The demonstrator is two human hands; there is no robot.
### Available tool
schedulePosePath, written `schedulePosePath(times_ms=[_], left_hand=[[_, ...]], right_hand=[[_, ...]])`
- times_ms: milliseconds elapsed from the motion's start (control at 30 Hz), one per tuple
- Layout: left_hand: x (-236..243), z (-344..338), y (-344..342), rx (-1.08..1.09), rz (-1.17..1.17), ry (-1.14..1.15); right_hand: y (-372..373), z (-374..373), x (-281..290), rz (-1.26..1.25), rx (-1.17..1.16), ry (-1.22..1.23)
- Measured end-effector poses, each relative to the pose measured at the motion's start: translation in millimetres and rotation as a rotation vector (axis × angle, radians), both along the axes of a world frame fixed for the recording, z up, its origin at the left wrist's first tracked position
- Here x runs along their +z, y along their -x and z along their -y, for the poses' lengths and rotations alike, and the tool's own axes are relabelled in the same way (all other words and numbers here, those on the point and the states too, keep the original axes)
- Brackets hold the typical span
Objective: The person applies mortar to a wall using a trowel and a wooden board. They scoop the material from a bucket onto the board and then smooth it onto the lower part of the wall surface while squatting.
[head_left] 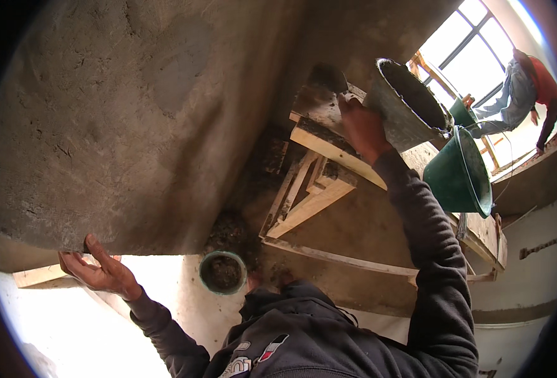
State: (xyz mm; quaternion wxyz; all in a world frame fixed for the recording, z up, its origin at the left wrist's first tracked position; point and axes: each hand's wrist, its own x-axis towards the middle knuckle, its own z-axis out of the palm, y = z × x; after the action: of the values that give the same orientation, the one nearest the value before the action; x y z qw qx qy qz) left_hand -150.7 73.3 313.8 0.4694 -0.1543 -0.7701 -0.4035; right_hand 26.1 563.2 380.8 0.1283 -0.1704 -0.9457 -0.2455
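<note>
1. Left hand (105, 274): half open, thumb spread apart from bent fingers, touching the lower edge of the plastered wall (114, 145). Thumb up against the edge, fingers reaching just below. Cannot tell about any small object within the grasp.
2. Right hand (361, 125): closed, fingers curled tightly around a trowel (327, 79), with the handle hidden behind the knuckles. Forearm stretched well out, far apart from the left.
3. Trowel position: over the mortar-smeared end of the wooden scaffold (335, 148), dark blade pointing away from the body.
4. Just beside the right hand: a grey bucket (389, 113), rim crusted with mortar, dark inside.
5. Farther right along the planks: a green bucket (445, 179) with a thin wire handle.
6. On the floor, near the feet: a small round tub (203, 277), green-rimmed, holding a rough grey mix.
7. Upper right, near a bright window (480, 47): a co-worker (524, 82) in red top and blue trousers, bent forward.
</note>
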Motion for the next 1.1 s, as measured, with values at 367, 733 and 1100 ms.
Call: schedulePosePath(times_ms=[367, 733, 1100], left_hand=[[3, -13, -7, 0.010, 0.035, -0.098], [10, -17, -12, -0.002, 0.118, -0.173], [13, -17, -12, 0.030, 0.090, -0.161]], right_hand=[[-52, 32, 21, -0.004, 0.183, 0.048], [-33, 35, 19, -0.096, -0.001, -0.009], [-52, 79, 23, -0.199, 0.179, 0.160]])
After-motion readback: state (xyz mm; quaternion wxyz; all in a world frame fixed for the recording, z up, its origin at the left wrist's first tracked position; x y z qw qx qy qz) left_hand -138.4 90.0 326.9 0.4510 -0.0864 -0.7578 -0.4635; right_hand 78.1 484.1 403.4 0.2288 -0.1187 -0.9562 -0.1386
